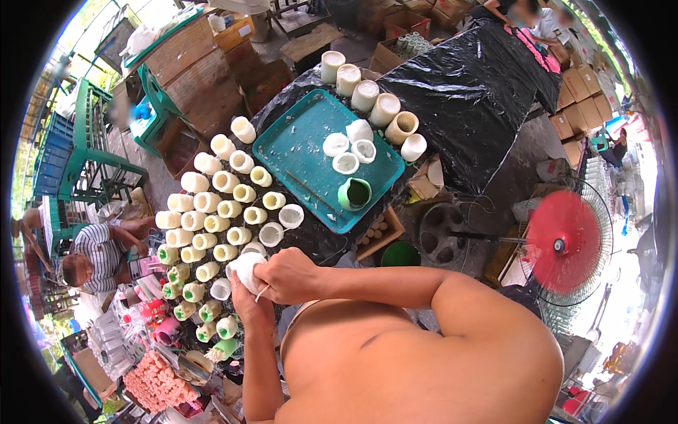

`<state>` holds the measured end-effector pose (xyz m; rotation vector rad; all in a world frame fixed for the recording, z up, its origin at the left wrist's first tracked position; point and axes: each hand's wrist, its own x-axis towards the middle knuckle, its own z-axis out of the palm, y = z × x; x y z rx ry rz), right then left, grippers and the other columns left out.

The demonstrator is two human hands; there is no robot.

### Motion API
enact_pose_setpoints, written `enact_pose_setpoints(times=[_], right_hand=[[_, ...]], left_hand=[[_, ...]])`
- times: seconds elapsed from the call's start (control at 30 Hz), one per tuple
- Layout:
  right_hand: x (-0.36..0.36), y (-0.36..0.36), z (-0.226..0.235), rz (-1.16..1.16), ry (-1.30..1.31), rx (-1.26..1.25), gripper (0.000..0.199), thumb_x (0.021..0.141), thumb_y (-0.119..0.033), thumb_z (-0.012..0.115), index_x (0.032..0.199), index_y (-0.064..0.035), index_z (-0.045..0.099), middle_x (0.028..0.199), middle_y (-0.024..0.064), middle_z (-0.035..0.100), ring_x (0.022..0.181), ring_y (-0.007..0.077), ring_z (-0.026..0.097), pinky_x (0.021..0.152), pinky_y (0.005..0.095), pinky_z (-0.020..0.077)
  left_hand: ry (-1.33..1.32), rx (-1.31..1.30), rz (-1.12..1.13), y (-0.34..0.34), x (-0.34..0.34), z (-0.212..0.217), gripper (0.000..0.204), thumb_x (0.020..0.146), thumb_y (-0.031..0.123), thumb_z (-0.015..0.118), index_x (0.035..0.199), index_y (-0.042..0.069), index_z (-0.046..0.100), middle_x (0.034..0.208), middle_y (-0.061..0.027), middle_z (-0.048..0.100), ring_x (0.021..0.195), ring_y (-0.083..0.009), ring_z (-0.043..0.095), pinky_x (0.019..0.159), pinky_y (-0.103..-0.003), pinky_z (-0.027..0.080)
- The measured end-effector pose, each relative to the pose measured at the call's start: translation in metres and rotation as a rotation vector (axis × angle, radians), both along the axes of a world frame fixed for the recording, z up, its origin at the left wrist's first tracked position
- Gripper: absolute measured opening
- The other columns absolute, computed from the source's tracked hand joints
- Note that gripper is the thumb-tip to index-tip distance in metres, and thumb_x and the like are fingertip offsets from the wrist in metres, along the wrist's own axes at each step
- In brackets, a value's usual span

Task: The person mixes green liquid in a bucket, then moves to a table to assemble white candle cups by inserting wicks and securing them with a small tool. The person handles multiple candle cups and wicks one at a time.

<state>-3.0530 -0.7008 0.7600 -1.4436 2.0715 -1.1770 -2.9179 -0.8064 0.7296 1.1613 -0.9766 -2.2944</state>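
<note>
My left hand is wrapped around a white, waxy-looking cup and holds it up in front of my belly. My right hand is closed against the cup's side, and a thin pale stick pokes out below its fingers. Similar white cups stand just beyond my hands. Left of them are rows of cream-coloured hollow cylinders, with several green-and-white ones nearer to me. How far the right fingers reach into the cup is hidden.
A teal tray holds white cups, a green jug and white crumbs. Filled cylinders line its far side, beside black plastic sheeting. A red fan stands right. Another person in stripes sits left.
</note>
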Motion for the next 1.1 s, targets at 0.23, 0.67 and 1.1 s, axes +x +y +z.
enact_pose_setpoints(times=[0.23,0.67,1.1], right_hand=[[-0.006,0.025,0.023,-0.009,-0.008,-0.087,0.014,0.081,-0.018,0.071,0.077,-0.0098,0.060,0.057,0.0135,0.060,0.052,0.0366,0.063,0.048,0.0477,0.0465],[-0.051,0.022,0.069,0.068,-0.039,-0.003,0.017,0.090,-0.024,0.067,0.089,-0.0078,0.067,0.069,0.0143,0.066,0.065,0.0374,0.067,0.060,0.0475,0.0507],[-0.064,0.037,0.023,-0.134,-0.283,0.006,0.036,0.109,-0.038,0.059,0.115,-0.0030,0.057,0.074,0.0144,0.061,0.071,0.0354,0.065,0.065,0.0426,0.0478]], left_hand=[[-0.041,0.197,-0.023,-0.024,0.014,-0.039,0.037,0.115,0.030,0.042,0.140,0.005,0.052,0.130,-0.0080,0.067,0.117,-0.0235,0.067,0.099,-0.041,0.057],[0.025,-1.045,-0.492,-0.014,-0.017,0.039,0.020,0.103,-0.002,0.058,0.121,0.002,0.064,0.105,-0.0119,0.074,0.095,-0.0215,0.072,0.090,-0.036,0.056],[0.085,-0.494,-0.406,0.005,-0.028,0.026,0.016,0.110,0.019,0.059,0.109,0.004,0.058,0.085,-0.0056,0.066,0.078,-0.0132,0.063,0.078,-0.028,0.051]])
